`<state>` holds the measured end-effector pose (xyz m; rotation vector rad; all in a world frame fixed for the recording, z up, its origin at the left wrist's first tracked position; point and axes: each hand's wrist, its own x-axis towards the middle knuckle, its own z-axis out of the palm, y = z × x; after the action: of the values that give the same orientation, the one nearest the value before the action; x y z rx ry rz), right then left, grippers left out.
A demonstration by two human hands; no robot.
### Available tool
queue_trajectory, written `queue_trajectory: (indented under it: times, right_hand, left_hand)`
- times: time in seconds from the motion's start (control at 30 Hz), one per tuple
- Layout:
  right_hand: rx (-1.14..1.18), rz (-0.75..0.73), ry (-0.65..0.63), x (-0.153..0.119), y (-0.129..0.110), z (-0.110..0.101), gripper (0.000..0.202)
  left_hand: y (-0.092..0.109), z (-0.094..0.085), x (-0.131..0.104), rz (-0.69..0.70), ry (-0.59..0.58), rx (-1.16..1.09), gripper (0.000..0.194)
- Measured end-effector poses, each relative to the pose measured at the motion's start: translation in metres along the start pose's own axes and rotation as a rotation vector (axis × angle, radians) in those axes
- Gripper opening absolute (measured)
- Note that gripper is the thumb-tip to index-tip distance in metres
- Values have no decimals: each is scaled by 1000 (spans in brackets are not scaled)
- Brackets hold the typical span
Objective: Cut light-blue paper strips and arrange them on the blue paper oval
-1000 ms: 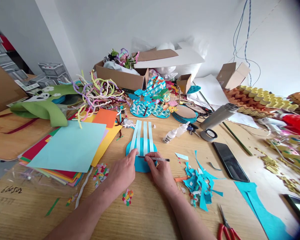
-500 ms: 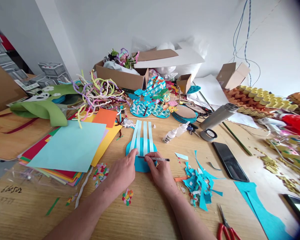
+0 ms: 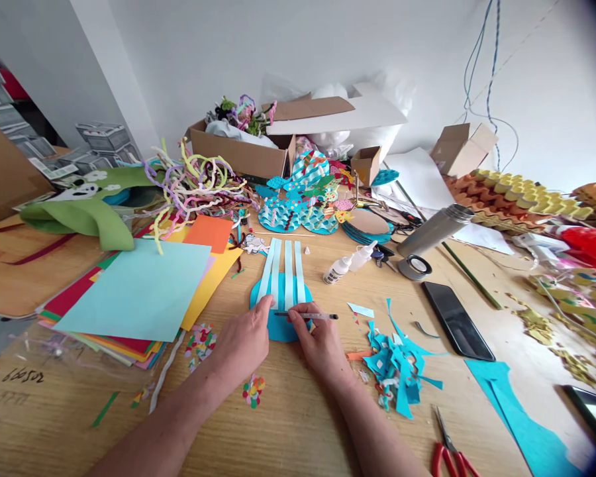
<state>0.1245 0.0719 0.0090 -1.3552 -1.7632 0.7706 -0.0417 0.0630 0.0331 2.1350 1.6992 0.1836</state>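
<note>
In the middle of the table lies a round blue disc (image 3: 282, 331), with several pale blue paper strips (image 3: 289, 273) running side by side from it past its far edge. My left hand (image 3: 246, 331) is closed at the disc's lower left edge, thumb by the strips' near ends; its other fingers are partly hidden. A slim pen (image 3: 324, 317) lies nearly level in my right hand (image 3: 318, 334), pinched between thumb and fingers. Its tip points left, over the disc just below the strips. Round paper confetti (image 3: 253, 391) is scattered near my left forearm.
Coloured paper sheets (image 3: 134, 285) are stacked at left. White glue bottles (image 3: 338, 269) stand beyond my right hand. Blue scraps (image 3: 397, 364), red-handled pliers (image 3: 449, 450) and a black phone (image 3: 457, 321) lie at right. Behind are pipe cleaners (image 3: 198, 185) and a cardboard box (image 3: 243, 156).
The pen and my right fingers have shifted very slightly to the right. My left hand, the disc and the strips look unmoved.
</note>
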Motion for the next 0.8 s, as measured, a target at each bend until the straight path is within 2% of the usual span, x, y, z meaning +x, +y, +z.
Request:
queue_trajectory:
  times: [0.17,0.23,0.33,0.4,0.47,0.67,0.8]
  right_hand:
    - [37,10,3,0,-1,1,24]
    - [72,3,65,-1,-2,-1,24]
    - [161,-23,233,-1,-2,-7,21]
    - [175,-51,275,0,-2,-11,20]
    - [129,-90,234,1,-2,-12,22]
    - [-172,-273,-62,2,-3,-2,31]
    - [-255,-323,-118,1,-3,0,37]
  left_hand:
    - [0,0,1,0,-1,1,48]
    - [0,0,0,-3,-3,-10,47]
    - [0,0,0,-3,-3,-21,48]
    - [0,0,-1,-3,-3,-28,49]
    - [0,0,0,-5,-4,-41,49]
    - [-2,-1,2,-13,9,-45,51]
    - [-6,-3,4,-10,36,-119,52]
